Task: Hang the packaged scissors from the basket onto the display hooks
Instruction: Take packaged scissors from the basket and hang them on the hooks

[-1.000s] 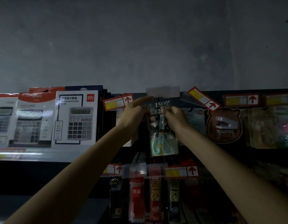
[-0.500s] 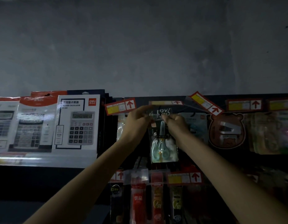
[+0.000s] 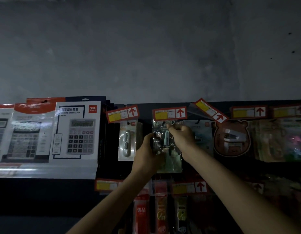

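— Grey concrete wall point(image 3: 146, 48) over a dark hook rack point(image 3: 145, 108), dim light. What are my fingers doing?
— Your left hand point(image 3: 145, 151) curls round the left edge of the clear plastic packet of scissors point(image 3: 171, 154). Your right hand point(image 3: 182, 135) pinches its top, just under the red-and-yellow price tag with an up arrow point(image 3: 170, 113).
— And the packet?
— Upright against the rack, silvery blades pointing up, pale green lower down. Whether it sits on a hook I cannot tell. Further left, the white calculator box point(image 3: 77, 130) reads "deli" and "CALCULATOR".
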The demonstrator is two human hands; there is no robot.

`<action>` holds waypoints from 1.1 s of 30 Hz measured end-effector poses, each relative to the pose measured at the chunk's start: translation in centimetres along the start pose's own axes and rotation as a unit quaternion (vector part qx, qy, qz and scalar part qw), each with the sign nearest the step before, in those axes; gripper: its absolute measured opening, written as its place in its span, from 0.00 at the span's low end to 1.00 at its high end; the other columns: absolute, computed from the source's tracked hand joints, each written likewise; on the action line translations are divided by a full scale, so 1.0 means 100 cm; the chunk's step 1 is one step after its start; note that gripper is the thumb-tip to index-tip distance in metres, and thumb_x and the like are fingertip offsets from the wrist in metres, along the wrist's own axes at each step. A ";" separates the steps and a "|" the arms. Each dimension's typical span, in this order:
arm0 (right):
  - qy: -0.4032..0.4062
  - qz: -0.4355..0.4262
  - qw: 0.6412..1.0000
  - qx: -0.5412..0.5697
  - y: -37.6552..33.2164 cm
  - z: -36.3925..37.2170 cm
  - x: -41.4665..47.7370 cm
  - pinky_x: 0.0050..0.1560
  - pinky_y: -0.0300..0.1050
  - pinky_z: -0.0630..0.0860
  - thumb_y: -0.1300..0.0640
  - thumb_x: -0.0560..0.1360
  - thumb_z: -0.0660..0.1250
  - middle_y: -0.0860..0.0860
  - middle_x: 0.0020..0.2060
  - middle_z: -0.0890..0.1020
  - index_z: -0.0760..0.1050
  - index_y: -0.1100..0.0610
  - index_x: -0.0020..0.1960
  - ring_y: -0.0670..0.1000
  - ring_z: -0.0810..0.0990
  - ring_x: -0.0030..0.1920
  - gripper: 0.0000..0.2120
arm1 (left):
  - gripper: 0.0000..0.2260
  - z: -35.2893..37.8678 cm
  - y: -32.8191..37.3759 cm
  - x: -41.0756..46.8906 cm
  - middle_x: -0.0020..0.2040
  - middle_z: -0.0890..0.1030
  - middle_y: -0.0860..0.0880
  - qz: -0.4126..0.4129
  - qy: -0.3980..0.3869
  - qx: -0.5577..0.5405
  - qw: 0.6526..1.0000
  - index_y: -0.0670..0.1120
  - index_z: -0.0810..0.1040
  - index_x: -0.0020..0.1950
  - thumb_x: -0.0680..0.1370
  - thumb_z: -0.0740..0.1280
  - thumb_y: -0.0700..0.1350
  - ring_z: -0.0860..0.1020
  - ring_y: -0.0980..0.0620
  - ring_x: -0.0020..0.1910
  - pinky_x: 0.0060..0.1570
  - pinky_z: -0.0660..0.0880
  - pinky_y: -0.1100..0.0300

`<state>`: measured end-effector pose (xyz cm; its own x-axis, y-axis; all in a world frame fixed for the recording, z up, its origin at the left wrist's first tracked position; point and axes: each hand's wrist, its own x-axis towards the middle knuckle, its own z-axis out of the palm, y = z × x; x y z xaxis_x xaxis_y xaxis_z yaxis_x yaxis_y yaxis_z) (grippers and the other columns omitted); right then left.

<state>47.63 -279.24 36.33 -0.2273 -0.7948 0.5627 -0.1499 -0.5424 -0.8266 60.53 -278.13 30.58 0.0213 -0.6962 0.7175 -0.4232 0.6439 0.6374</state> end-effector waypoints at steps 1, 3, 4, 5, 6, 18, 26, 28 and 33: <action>0.000 -0.004 1.000 -0.009 0.003 0.001 -0.002 0.44 0.46 0.78 0.49 0.80 0.68 0.55 0.50 0.80 0.74 0.57 0.59 0.55 0.80 0.52 0.14 | 0.34 0.000 -0.001 0.000 0.51 0.82 0.51 -0.001 0.001 -0.002 1.000 0.57 0.63 0.77 0.76 0.73 0.39 0.84 0.51 0.42 0.39 0.84 0.47; -0.004 -0.002 0.998 -0.064 0.011 0.002 -0.008 0.41 0.41 0.74 0.52 0.79 0.71 0.51 0.51 0.78 0.70 0.55 0.59 0.51 0.79 0.50 0.14 | 0.34 0.001 -0.001 0.002 0.54 0.82 0.54 0.012 0.006 -0.004 1.000 0.57 0.64 0.77 0.76 0.73 0.38 0.84 0.54 0.43 0.40 0.85 0.49; -0.003 -0.003 0.995 -0.103 0.017 0.002 -0.012 0.43 0.42 0.76 0.53 0.78 0.72 0.51 0.53 0.78 0.70 0.54 0.61 0.50 0.79 0.50 0.16 | 0.33 0.001 -0.001 0.002 0.56 0.82 0.56 0.021 0.009 -0.004 1.000 0.57 0.65 0.76 0.76 0.73 0.38 0.84 0.55 0.44 0.41 0.85 0.49; 0.000 -0.012 0.990 -0.137 0.023 0.001 -0.017 0.44 0.43 0.77 0.54 0.77 0.72 0.51 0.55 0.79 0.69 0.53 0.64 0.50 0.79 0.50 0.19 | 0.32 0.001 -0.001 0.004 0.57 0.82 0.57 0.027 0.011 -0.002 1.000 0.58 0.67 0.75 0.76 0.73 0.38 0.83 0.57 0.46 0.42 0.85 0.49; -0.003 -0.023 0.986 -0.163 0.029 -0.001 -0.023 0.41 0.42 0.76 0.55 0.77 0.72 0.51 0.56 0.79 0.67 0.51 0.68 0.50 0.80 0.50 0.23 | 0.31 0.002 -0.002 0.005 0.57 0.82 0.57 0.028 0.014 0.000 1.000 0.59 0.68 0.74 0.76 0.73 0.38 0.83 0.57 0.46 0.42 0.85 0.49; -0.091 0.018 0.971 -0.223 0.048 -0.003 -0.025 0.56 0.47 0.78 0.64 0.79 0.61 0.55 0.74 0.68 0.54 0.50 0.82 0.56 0.73 0.67 0.34 | 0.25 0.010 -0.014 0.033 0.57 0.85 0.49 0.002 0.056 0.080 0.995 0.53 0.71 0.75 0.79 0.70 0.41 0.83 0.49 0.52 0.31 0.70 0.66; -0.137 0.096 0.961 -0.220 0.043 0.014 0.005 0.65 0.44 0.68 0.65 0.83 0.57 0.58 0.79 0.60 0.47 0.56 0.83 0.58 0.63 0.77 0.33 | 0.19 0.018 -0.035 0.068 0.52 0.84 0.46 -0.097 -0.016 -0.024 0.995 0.45 0.78 0.69 0.78 0.69 0.37 0.83 0.46 0.50 0.51 0.82 0.50; -0.140 0.110 0.959 -0.221 0.045 0.020 0.016 0.63 0.44 0.70 0.65 0.82 0.58 0.59 0.77 0.64 0.50 0.58 0.82 0.59 0.67 0.74 0.32 | 0.18 0.022 -0.038 0.076 0.55 0.83 0.41 -0.113 -0.027 -0.036 0.993 0.42 0.77 0.69 0.79 0.69 0.36 0.82 0.42 0.54 0.53 0.80 0.51; -0.194 0.119 0.929 -0.292 0.059 0.034 0.048 0.57 0.45 0.76 0.62 0.82 0.65 0.59 0.67 0.77 0.70 0.62 0.74 0.57 0.78 0.61 0.21 | 0.16 0.039 -0.052 0.101 0.65 0.80 0.43 -0.148 -0.094 0.032 0.984 0.41 0.75 0.69 0.81 0.67 0.39 0.78 0.44 0.65 0.60 0.73 0.60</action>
<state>48.95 -287.20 34.16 0.0255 -0.9730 0.2293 -0.6623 -0.1883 -0.7252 59.44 -289.77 33.40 -0.0125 -0.9002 0.4352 -0.4799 0.3873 0.7872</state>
